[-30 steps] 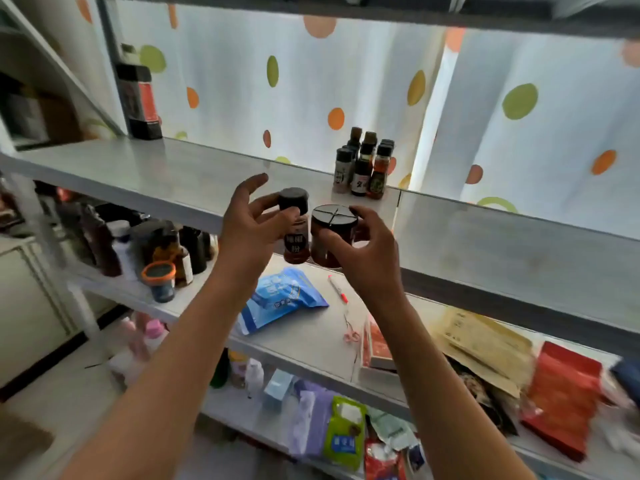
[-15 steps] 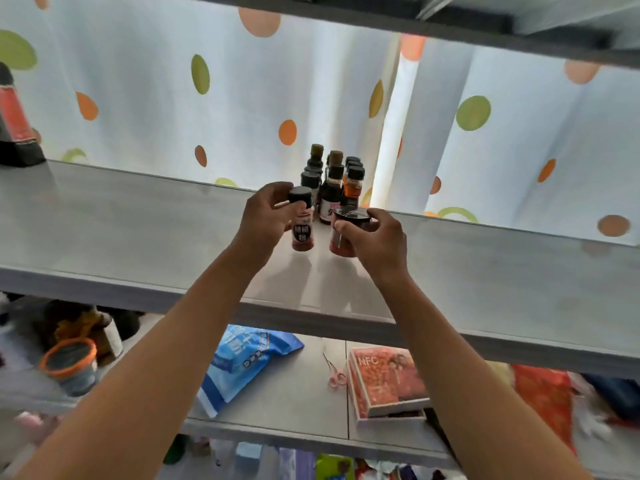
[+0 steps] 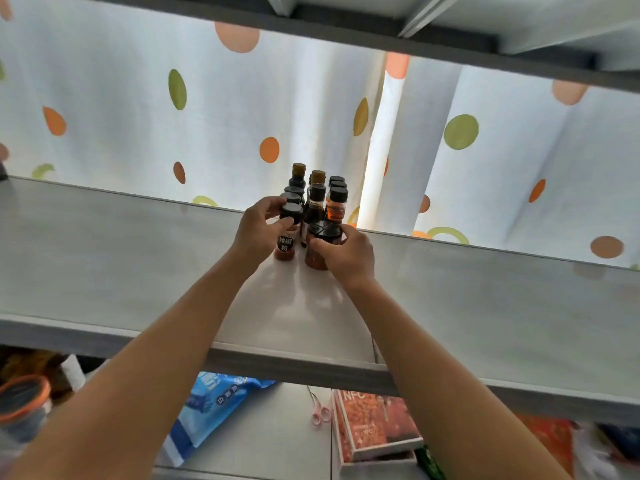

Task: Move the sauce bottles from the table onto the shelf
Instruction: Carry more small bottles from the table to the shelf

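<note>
My left hand (image 3: 258, 230) grips a slim red spice bottle (image 3: 286, 244) with a black cap and black label, standing on the grey shelf (image 3: 138, 258). My right hand (image 3: 346, 252) grips a wider red jar (image 3: 317, 251) with a black lid, its base on the shelf just right of the slim bottle. Directly behind them stands a cluster of several dark sauce bottles (image 3: 317, 199) with black and gold caps, near the shelf's back edge.
A polka-dot curtain (image 3: 207, 116) hangs behind the shelf. Another shelf board (image 3: 450, 26) runs overhead. On the lower shelf lie a blue bag (image 3: 211, 407), pink scissors (image 3: 318, 414), a red NFC box (image 3: 370, 424) and an orange-rimmed tub (image 3: 20, 403).
Both hands have carried the slim bottle and the jar up from below the shelf edge and back across the shelf, setting them down against the cluster of bottles.
</note>
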